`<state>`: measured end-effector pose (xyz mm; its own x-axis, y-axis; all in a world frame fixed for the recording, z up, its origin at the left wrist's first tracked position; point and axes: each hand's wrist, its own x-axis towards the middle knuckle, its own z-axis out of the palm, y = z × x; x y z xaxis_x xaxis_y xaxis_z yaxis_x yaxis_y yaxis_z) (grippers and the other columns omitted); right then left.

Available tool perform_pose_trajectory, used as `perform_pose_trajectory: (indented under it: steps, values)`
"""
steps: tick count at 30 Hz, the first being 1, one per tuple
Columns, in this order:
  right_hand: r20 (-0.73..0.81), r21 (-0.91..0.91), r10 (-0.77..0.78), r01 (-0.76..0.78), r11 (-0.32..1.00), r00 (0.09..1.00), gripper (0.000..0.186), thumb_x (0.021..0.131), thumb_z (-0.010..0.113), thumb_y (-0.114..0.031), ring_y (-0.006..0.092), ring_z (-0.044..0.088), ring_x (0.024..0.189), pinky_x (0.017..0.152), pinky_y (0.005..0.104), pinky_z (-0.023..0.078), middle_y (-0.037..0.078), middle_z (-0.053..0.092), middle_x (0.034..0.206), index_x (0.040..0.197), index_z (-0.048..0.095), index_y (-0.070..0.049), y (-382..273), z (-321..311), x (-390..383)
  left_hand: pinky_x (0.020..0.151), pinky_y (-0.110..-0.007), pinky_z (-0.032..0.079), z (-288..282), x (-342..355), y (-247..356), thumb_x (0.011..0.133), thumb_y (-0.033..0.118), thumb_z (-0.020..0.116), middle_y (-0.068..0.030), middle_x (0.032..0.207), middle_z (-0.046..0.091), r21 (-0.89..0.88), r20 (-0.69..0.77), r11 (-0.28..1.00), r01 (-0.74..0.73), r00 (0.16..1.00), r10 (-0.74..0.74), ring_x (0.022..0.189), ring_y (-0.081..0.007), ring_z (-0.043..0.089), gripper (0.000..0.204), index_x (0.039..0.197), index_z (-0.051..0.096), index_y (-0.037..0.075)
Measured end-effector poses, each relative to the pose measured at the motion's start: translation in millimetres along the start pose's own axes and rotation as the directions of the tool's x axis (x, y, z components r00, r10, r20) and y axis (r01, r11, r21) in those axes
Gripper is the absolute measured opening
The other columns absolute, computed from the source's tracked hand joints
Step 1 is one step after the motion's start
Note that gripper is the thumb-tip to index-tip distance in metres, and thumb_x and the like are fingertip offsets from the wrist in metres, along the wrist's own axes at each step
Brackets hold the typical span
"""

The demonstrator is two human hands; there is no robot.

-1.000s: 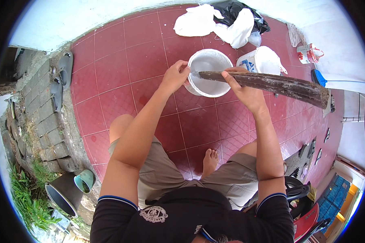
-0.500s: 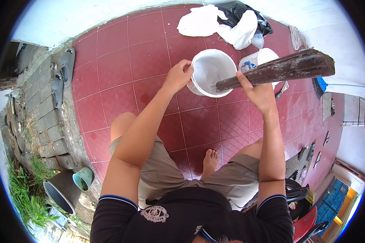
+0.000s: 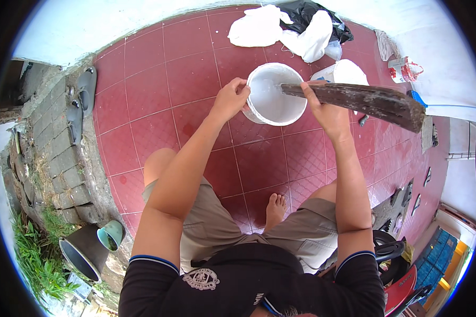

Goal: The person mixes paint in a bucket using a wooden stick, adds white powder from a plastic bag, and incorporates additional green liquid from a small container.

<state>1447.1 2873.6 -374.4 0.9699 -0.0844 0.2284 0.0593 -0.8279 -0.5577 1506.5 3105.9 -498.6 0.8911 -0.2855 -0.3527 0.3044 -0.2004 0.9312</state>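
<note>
A white bucket (image 3: 259, 113) with whitish stuff inside stands on the red tiles in front of me. My left hand (image 3: 234, 99) is closed on its left rim, the thumb and fingers pinching the edge. In my right hand (image 3: 327, 113) is a long dark wooden stick (image 3: 375, 99), weathered and wider at its outer end. The narrow end of the stick reaches into the bucket near the far side; the wide end points out to the right. Just behind the stick, a second white bucket (image 3: 349, 72) is partly hidden.
White sacks (image 3: 256, 26) and a black plastic bag (image 3: 307, 18) lie by the far wall. A small red-and-white pail (image 3: 402, 70) is near the right wall. Grey sandals (image 3: 87, 87) rest at the left edge, and a dark pot (image 3: 84, 251) sits lower left.
The stick's inner end has moved from the near right of the bucket toward its far side. Its wide end has swung nearer to me, uncovering the red-and-white pail.
</note>
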Motion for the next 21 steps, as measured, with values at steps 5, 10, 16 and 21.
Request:
perform_pose_trajectory:
  steps: [5, 10, 16, 21]
  values:
    - [0.054, -0.125, -0.056, 0.062, 0.990, 0.997, 0.034, 0.092, 0.071, -0.036, 0.0309, 0.071, 0.082, 0.075, 0.0392, 0.055, 0.013, 0.073, 0.089, 0.093, 0.074, -0.003, -7, 9, -2, 0.063, -0.030, 0.058, -2, 0, -1, 0.097, 0.021, 0.058, -0.0116, 0.090, 0.067, -0.013, -0.010, 1.000, -0.009, 1.000, 0.009, 0.067, -0.0174, 0.071, 0.035, 0.122, 0.059, -0.004]
    - [0.035, 0.061, -0.071, 0.069, 0.996, 0.997, 0.034, 0.092, 0.071, -0.036, 0.0316, 0.070, 0.086, 0.077, 0.0401, 0.055, 0.012, 0.073, 0.092, 0.094, 0.073, -0.003, -15, 17, -3, 0.063, -0.030, 0.058, -1, 2, -1, 0.097, 0.020, 0.057, -0.0114, 0.089, 0.067, -0.024, -0.003, 1.000, -0.008, 1.000, 0.008, 0.066, -0.0174, 0.071, 0.035, 0.122, 0.060, -0.004]
    - [0.193, 0.189, 0.042, -0.079, 0.979, 0.980, 0.031, 0.091, 0.072, -0.030, 0.0300, 0.071, 0.081, 0.074, 0.0402, 0.054, 0.015, 0.073, 0.086, 0.091, 0.073, 0.000, -25, -2, -2, 0.064, -0.031, 0.057, -4, 2, -6, 0.096, 0.021, 0.057, -0.0109, 0.087, 0.067, -0.035, 0.004, 0.999, -0.006, 1.000, 0.006, 0.066, -0.0169, 0.070, 0.035, 0.122, 0.060, -0.002]
    - [0.018, 0.028, 0.052, -0.052, 0.998, 0.999, 0.027, 0.090, 0.074, -0.024, 0.0319, 0.070, 0.077, 0.070, 0.0423, 0.053, 0.018, 0.072, 0.080, 0.081, 0.071, 0.002, -4, -12, 5, 0.065, -0.031, 0.056, -3, 3, -6, 0.096, 0.023, 0.057, -0.0106, 0.086, 0.068, -0.042, 0.003, 0.999, -0.001, 1.000, 0.001, 0.065, -0.0166, 0.070, 0.036, 0.123, 0.060, -0.001]
